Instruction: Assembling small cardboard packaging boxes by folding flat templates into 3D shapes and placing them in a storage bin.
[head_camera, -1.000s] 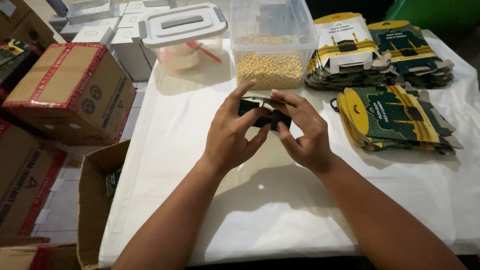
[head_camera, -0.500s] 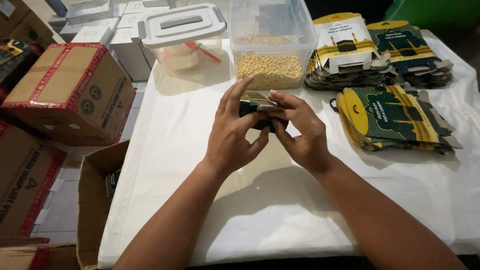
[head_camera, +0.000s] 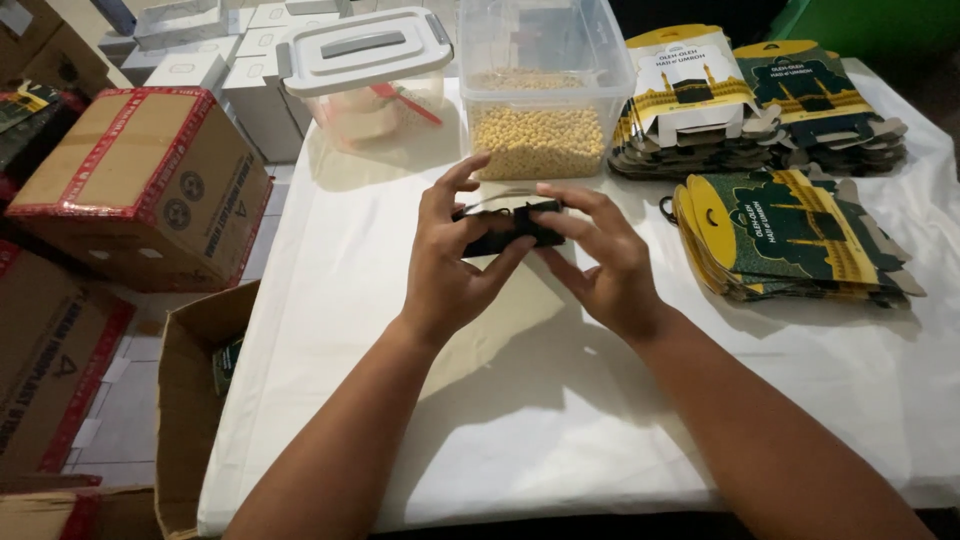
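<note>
My left hand and my right hand meet above the white-covered table, both holding a small dark folded packet between thumbs and fingers. The packet is black with a thin clear edge on top; most of it is hidden by my fingers. Just behind it stands a clear plastic tub partly filled with yellow round grains. To the right lies a stack of flat green-and-yellow cardboard box blanks.
Two more stacks of flat box blanks sit at the back right. A lidded clear container stands at the back left. Brown cartons and an open cardboard box are on the floor at left.
My hands and the dark packet have shifted slightly; the fingers have reworked their hold, and the packet now lies flatter between them.
</note>
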